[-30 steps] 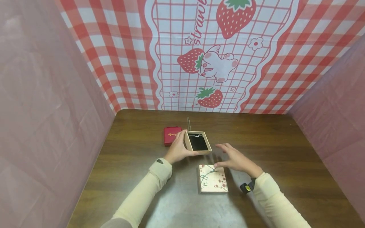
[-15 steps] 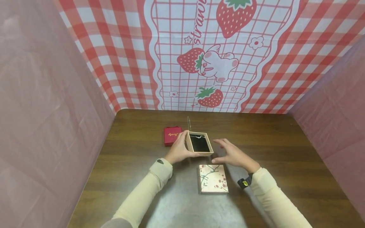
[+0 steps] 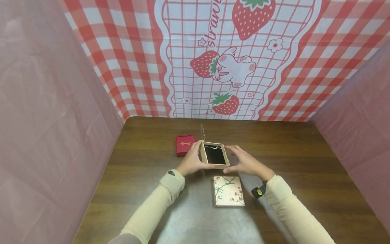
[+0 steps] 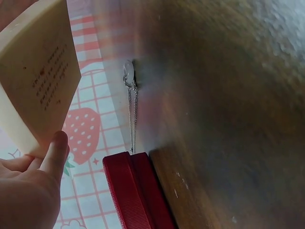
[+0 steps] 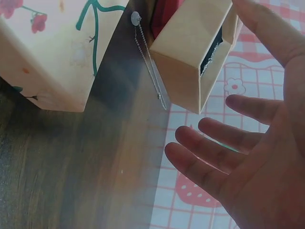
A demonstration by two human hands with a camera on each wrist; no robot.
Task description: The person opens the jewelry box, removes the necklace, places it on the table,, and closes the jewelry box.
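Note:
My left hand (image 3: pixel 193 162) grips a small cream box (image 3: pixel 217 166) by its left side, thumb along the near wall. The box is tilted and held above the table. Inside lie a black pad (image 3: pixel 215 156) and a silver chain (image 3: pixel 214 147). My right hand (image 3: pixel 245 165) is at the box's right side with fingers spread and extended. In the right wrist view, its thumb reaches the box's edge, and its other fingers stand apart from it. Printing shows on the box's underside (image 4: pixel 43 76) in the left wrist view. Nearer me lies a flat cream piece with blossom branches (image 3: pixel 229 191).
A red box (image 3: pixel 185 145) with gold lettering sits behind my left hand. A silver necklace with a pendant (image 4: pixel 131 78) lies on the wooden table (image 3: pixel 146 142) beyond it. A strawberry-patterned cloth (image 3: pixel 225 67) hangs at the back, with pink cloth (image 3: pixel 55 118) at both sides.
My right hand has moved left and up from over the blossom-printed piece to the box's right side. The held box has shifted slightly right.

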